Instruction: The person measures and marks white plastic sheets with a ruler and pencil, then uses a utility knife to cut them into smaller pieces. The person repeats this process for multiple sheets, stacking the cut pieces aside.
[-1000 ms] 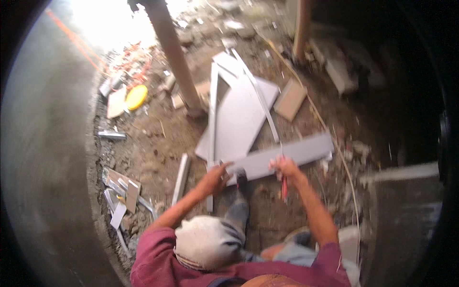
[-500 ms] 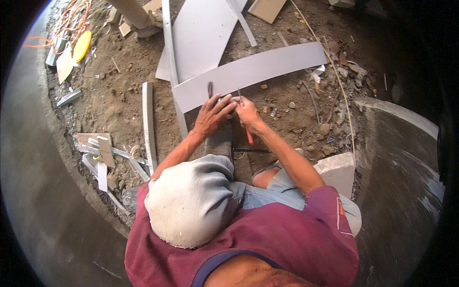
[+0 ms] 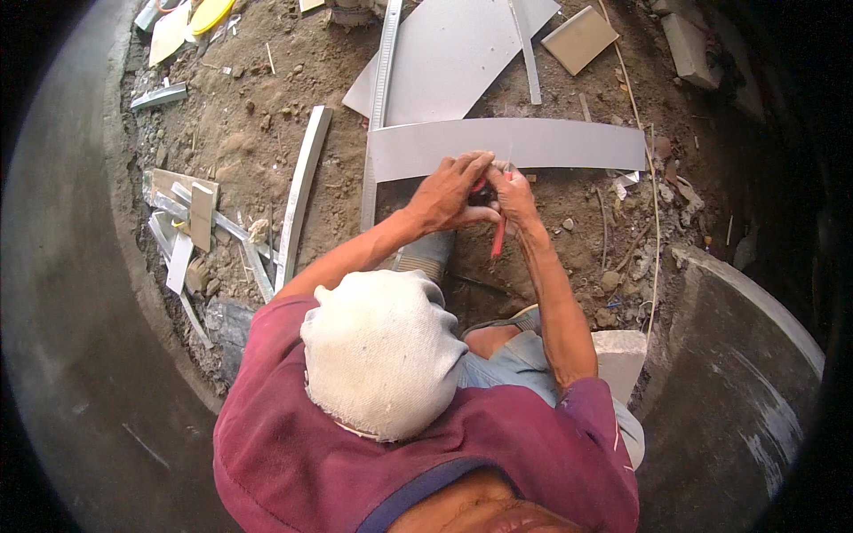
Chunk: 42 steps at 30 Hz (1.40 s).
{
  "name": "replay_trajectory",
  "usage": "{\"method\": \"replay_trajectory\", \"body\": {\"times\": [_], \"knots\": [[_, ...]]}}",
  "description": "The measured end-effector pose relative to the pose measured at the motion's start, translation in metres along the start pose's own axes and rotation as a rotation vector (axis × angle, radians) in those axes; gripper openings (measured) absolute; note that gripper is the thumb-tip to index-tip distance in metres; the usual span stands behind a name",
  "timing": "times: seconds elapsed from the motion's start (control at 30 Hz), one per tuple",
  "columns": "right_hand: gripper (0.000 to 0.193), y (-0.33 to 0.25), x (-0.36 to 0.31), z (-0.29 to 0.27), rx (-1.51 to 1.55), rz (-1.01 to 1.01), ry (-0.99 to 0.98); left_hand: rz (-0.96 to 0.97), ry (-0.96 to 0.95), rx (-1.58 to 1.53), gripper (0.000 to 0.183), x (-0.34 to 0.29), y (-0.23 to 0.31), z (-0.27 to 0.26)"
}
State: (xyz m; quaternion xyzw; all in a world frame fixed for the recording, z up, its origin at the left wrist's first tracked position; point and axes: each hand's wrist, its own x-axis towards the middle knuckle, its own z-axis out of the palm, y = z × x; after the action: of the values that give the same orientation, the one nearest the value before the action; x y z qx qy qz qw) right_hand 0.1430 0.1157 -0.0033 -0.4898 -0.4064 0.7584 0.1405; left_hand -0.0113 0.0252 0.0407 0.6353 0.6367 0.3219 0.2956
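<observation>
Over a dirt floor (image 3: pixel 240 115) strewn with offcuts, my right hand (image 3: pixel 515 197) is clamped around a red-handled tool (image 3: pixel 498 238), just on my side of a long grey strip (image 3: pixel 577 144). My left hand (image 3: pixel 451 194) meets it, fingers bent and overlapping the strip's near edge, thumb spread apart; whether they grip the small dark-and-red object between my hands I cannot tell. Good work here, I judge, means a firm hold on the handle, the strip kept flat and my left fingertips clear of the tool's tip. The tool's long axis runs away from me, its tip toward the strip, its handle end back toward my body and slightly left. The strip lies crosswise, its left end over a metal channel (image 3: pixel 384 80), its right end beside a pale cord (image 3: pixel 656 204).
</observation>
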Motion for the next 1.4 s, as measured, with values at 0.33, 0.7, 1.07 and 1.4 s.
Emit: {"method": "replay_trajectory", "body": {"times": [0.33, 0.7, 1.07, 1.4], "knots": [[0.037, -0.066, 0.01, 0.001, -0.283, 0.087, -0.146, -0.105, -0.117, -0.098, 0.061, 0.022, -0.011, -0.053], [0.049, -0.05, -0.003, 0.013, -0.044, -0.311, -0.149, -0.887, -0.106, -1.551, 0.038, 0.038, -0.039, -0.021], [0.02, -0.039, 0.018, -0.015, 0.416, 0.056, 0.11, 0.049, -0.17, 0.104, 0.072, 0.074, 0.029, -0.013], [0.042, -0.082, 0.027, -0.092, 0.146, 0.134, -0.285, -0.149, -0.314, -0.017, 0.063, 0.087, 0.026, -0.049]]}}
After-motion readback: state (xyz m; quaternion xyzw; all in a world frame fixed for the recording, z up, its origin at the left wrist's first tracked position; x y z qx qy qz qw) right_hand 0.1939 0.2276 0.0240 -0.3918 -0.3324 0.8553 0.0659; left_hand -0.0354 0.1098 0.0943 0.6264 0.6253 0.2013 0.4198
